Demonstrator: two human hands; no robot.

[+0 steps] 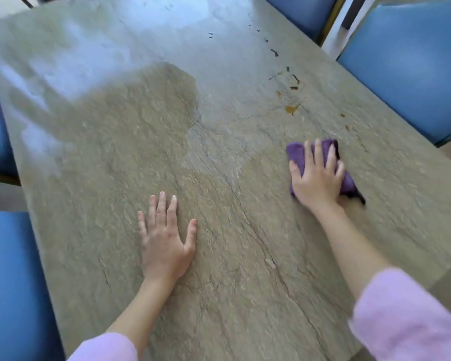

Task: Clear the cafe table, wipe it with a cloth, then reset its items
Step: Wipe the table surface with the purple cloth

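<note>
Currently right hand (315, 181), grip spread, presses purple cloth (296, 153) on table (232, 269); left hand (164, 243) spread flat.

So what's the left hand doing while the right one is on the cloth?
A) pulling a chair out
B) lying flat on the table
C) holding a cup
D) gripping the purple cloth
B: the left hand lies flat, fingers straight, on the table, while the right hand presses the purple cloth.

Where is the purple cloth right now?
In the head view, the purple cloth lies on the table, right side, under the right hand, just nearer than the brown spills.
</note>
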